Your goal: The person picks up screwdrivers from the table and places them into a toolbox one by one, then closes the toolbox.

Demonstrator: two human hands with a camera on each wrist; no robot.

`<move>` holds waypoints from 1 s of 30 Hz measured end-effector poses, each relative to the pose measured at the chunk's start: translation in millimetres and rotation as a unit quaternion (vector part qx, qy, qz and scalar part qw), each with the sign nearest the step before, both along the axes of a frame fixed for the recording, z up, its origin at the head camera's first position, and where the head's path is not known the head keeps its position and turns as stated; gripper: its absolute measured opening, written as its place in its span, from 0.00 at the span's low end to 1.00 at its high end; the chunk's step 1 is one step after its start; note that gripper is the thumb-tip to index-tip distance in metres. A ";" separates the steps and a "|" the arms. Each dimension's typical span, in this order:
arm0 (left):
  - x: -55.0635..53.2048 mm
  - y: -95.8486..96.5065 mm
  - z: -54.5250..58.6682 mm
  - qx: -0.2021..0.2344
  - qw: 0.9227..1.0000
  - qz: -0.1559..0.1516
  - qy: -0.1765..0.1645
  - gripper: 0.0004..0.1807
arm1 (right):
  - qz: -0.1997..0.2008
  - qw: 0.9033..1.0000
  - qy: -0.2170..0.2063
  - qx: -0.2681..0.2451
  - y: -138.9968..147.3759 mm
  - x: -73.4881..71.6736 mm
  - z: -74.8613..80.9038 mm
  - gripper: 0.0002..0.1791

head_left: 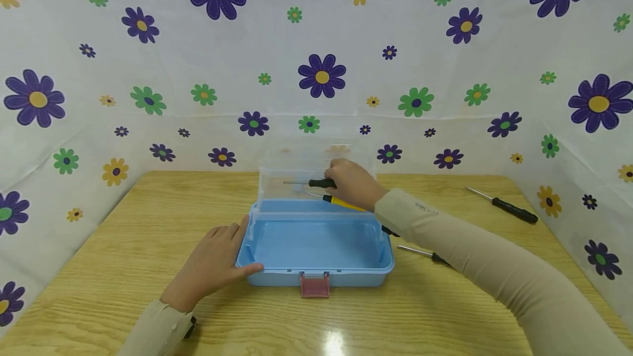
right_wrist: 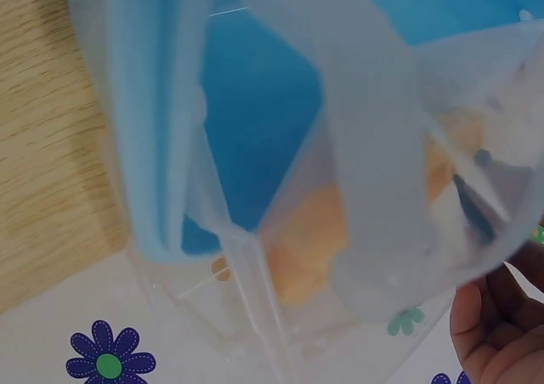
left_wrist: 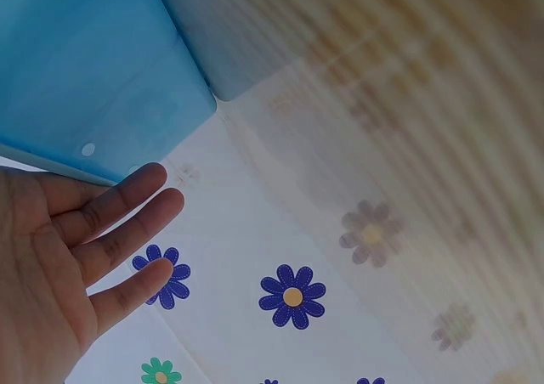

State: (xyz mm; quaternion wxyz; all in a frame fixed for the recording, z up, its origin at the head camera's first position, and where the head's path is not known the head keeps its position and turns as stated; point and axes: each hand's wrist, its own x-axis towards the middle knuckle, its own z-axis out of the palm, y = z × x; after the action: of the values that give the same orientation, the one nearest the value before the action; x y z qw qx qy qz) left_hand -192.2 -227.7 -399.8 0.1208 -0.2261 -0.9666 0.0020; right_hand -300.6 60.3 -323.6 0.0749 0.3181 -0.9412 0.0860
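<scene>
On the left, a left hand [head_left: 212, 254] is resting fairly straight fingers along the left side of a light-blue box [head_left: 267, 278] with a pink latch [head_left: 315, 288], gripping nothing. Over the box's far part, a clear tray [head_left: 277, 216] is showing a yellow-handled screwdriver [head_left: 348, 204], inside or behind it being hard to tell. Just above, a right hand [head_left: 355, 183] is holding a thin-shafted black screwdriver [head_left: 321, 183] in curled fingers. Farther right, two more screwdrivers [head_left: 514, 210] are lying on the table [head_left: 173, 207], one nearer.
</scene>
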 end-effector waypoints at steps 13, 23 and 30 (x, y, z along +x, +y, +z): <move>0.1 0.6 2.4 0.000 1.000 -0.001 -0.001 0.56 | 0.024 0.998 0.032 0.043 0.5 3.1 -2.5 0.14; -0.1 0.8 4.7 -0.002 1.000 -0.002 -0.005 0.56 | 0.021 1.000 0.009 0.015 3.7 2.5 -3.5 0.19; 0.5 1.7 5.8 -0.002 1.000 0.003 -0.012 0.56 | 0.019 0.998 -0.046 -0.028 10.9 1.6 -1.4 0.23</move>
State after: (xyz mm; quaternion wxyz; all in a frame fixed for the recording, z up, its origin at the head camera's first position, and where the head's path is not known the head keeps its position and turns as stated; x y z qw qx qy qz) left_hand -191.7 -226.0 -394.0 0.1087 -0.2233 -0.9687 0.0016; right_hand -299.0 71.2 -325.0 0.0387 0.3296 -0.9346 0.1283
